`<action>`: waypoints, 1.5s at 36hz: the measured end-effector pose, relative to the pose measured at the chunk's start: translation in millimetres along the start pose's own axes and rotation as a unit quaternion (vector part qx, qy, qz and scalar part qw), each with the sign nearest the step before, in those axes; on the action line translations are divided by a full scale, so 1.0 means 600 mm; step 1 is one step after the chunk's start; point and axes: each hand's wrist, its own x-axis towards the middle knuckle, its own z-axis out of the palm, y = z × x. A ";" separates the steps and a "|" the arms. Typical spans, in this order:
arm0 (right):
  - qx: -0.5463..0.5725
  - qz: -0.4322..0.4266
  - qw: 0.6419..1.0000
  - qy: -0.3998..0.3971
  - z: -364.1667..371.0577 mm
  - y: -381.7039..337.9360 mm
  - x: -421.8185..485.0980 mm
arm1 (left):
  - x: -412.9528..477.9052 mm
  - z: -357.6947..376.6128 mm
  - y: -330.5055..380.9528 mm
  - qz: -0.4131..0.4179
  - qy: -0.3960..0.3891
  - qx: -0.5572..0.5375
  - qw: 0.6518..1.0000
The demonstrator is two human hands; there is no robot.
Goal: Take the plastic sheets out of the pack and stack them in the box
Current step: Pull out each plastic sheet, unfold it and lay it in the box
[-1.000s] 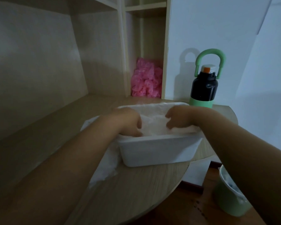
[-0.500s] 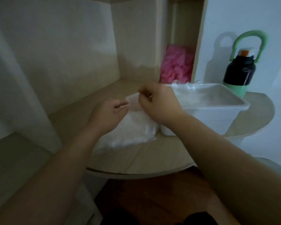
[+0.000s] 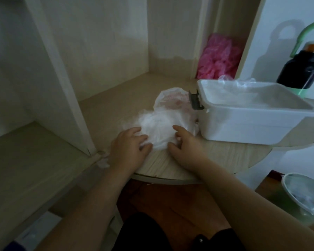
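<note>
Plastic sheets (image 3: 156,125) are loosened left of the box (image 3: 243,124).
The left hand (image 3: 129,147) is laid spread on them; whether the right hand (image 3: 185,145) pinches cannot be told. One sheet should be lifted singly.

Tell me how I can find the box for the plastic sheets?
Look at the wooden desk with the rounded edge. On its right side, in front of the black bottle, stands a white plastic box, beside the crumpled pack of sheets. It is the only hard, straight-sided tub there, open on top, with a grey latch on its end.
</note>
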 end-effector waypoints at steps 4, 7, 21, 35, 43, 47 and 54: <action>0.024 -0.001 1.000 0.017 -0.001 0.001 -0.002 | -0.007 0.005 -0.009 0.045 0.053 -0.027 0.997; 0.006 -0.019 0.999 0.031 -0.001 -0.002 -0.005 | -0.012 0.000 -0.009 0.097 0.084 -0.031 0.991; -0.020 -0.156 0.984 0.089 -0.003 -0.003 -0.009 | -0.014 -0.019 0.012 0.096 0.079 -0.071 0.990; 0.078 -0.115 0.990 -0.005 -0.095 -0.043 0.024 | 0.042 -0.079 0.036 0.002 -0.057 -0.201 0.978; 0.019 -0.076 0.991 -0.110 -0.119 -0.063 0.022 | 0.053 -0.095 0.053 0.016 -0.103 -0.227 0.968; -0.033 -0.105 0.989 -0.099 -0.120 -0.079 0.020 | 0.054 -0.088 0.057 0.035 -0.132 -0.244 0.960; -0.053 -0.143 0.988 0.022 -0.139 -0.092 0.038 | 0.059 -0.078 0.053 0.009 -0.184 -0.191 0.964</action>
